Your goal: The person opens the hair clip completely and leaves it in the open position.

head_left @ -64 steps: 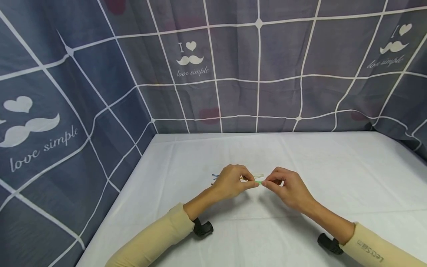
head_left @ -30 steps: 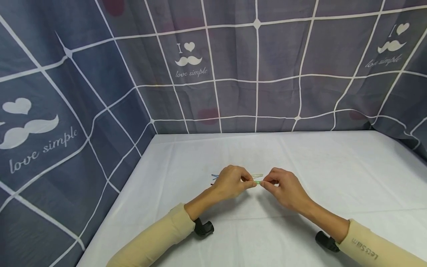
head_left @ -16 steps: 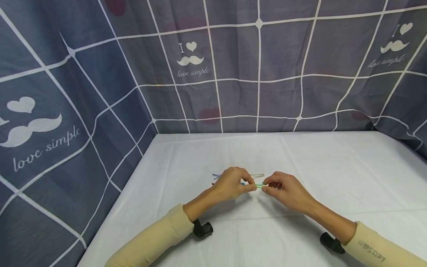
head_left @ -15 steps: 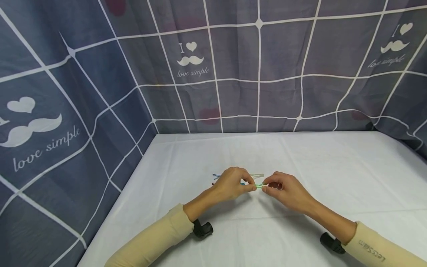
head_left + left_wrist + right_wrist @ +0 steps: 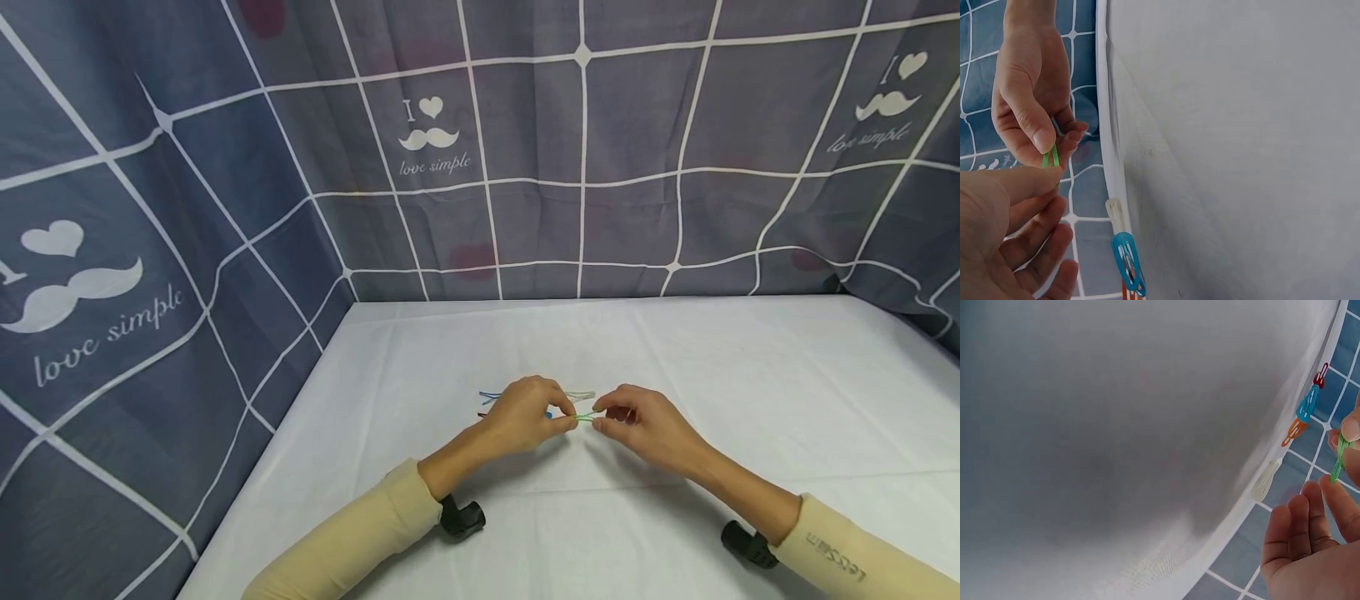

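Observation:
A small green snap hair clip is held between both hands above the table. My left hand pinches its left end between thumb and index finger. The thumb and index finger of my right hand hold its right end, where two thin arms stand apart in a V. The left wrist view shows the two arms of the green clip between the hands. At the right edge of the right wrist view, a right fingertip touches the tip of the green clip; the right thumb is out of that view.
Past the hands, more hair clips lie on the white-covered table: a whitish clip, an orange clip, a light blue clip and a red clip. A checked curtain surrounds the table's back and sides.
The green clip's arms, close together two seconds ago, now spread into a V. My right thumb and index finger have moved apart slightly. Both hands sit a little lower.

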Demonstrator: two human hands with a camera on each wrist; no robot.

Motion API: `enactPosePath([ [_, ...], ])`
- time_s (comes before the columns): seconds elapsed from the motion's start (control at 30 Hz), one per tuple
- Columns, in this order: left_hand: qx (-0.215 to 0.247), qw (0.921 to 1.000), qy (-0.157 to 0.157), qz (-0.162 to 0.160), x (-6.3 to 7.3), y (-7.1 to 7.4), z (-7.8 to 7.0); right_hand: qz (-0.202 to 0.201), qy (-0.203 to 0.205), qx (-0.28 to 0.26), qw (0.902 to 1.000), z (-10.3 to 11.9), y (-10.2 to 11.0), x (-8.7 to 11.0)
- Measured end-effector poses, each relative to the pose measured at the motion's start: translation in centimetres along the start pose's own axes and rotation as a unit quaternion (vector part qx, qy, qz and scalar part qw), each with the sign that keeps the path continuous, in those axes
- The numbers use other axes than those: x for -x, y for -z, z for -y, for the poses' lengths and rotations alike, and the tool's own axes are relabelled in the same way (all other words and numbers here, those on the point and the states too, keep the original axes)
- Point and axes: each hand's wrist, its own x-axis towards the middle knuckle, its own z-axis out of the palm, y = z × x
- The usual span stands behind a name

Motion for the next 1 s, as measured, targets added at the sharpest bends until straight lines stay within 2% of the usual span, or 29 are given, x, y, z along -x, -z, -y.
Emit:
enactPosePath([
  [0.1, -0.017, 0.9999, -0.003, -0.002, -0.3, -0.1, 0.0, 0.001, -0.007, 0.001, 1.0, -0.1, 0.0, -0.2],
  [0.23, -0.012, 0.9999, 0.007, 0.0, -1.0, -0.4, 0.3, 0.009, -0.02, 0.003, 0.9998, -0.3, 0.1, -0.6],
  [0.57, 0.016, 0.997, 0.068, 0.033, -2.4, -0.9, 0.9, 0.052, -0.059, -0.006, 0.9969, -1.1, 0.2, -2.1],
  [0.8, -0.006, 0.9968, 0.061, 0.051, -2.5, -1.0, 0.8, 0.07, -0.068, -0.009, 0.9952, -1.5, 0.2, -2.3],
  [1.0, -0.034, 0.9949, 0.074, 0.061, -2.4, -1.3, 0.8, 0.076, -0.074, -0.006, 0.9944, -1.4, -0.1, -2.3],
])
